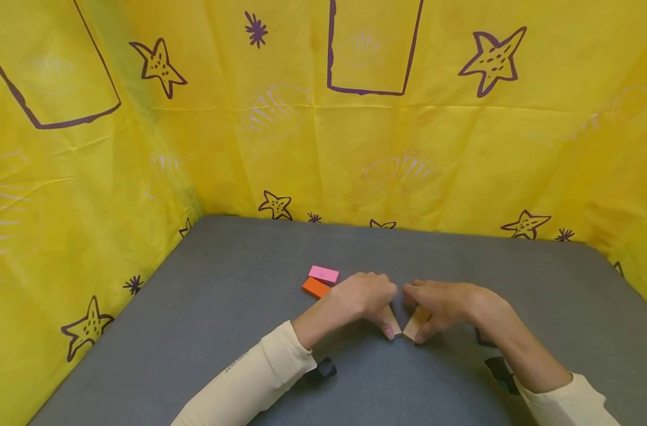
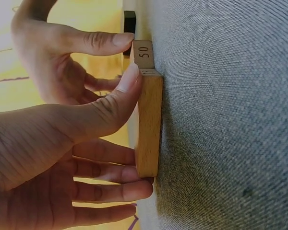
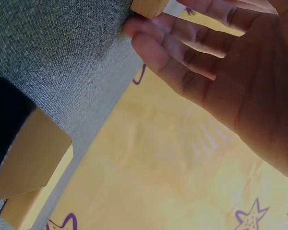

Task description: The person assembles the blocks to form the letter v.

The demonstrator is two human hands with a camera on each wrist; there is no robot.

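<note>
In the head view my left hand (image 1: pixel 361 297) holds a plain wooden block (image 1: pixel 391 322), thumb at its near end and fingers at its far end. The left wrist view shows that block (image 2: pixel 150 122) lying low on the grey surface between thumb and fingers. My right hand (image 1: pixel 444 303) grips a second wooden block (image 1: pixel 416 323), its thumb on the near end. That block (image 2: pixel 143 54) has "50" printed on its end. The two blocks meet at their near ends in a V. In the right wrist view, the right fingers curl by the block's end (image 3: pixel 149 6).
A pink block (image 1: pixel 324 274) and an orange block (image 1: pixel 316 288) lie beside the left hand. A dark block (image 1: pixel 485 337) is partly hidden by the right forearm. Tan block faces (image 3: pixel 36 153) show at lower left in the right wrist view. Yellow patterned cloth (image 1: pixel 312 136) surrounds the grey table (image 1: pixel 248 254).
</note>
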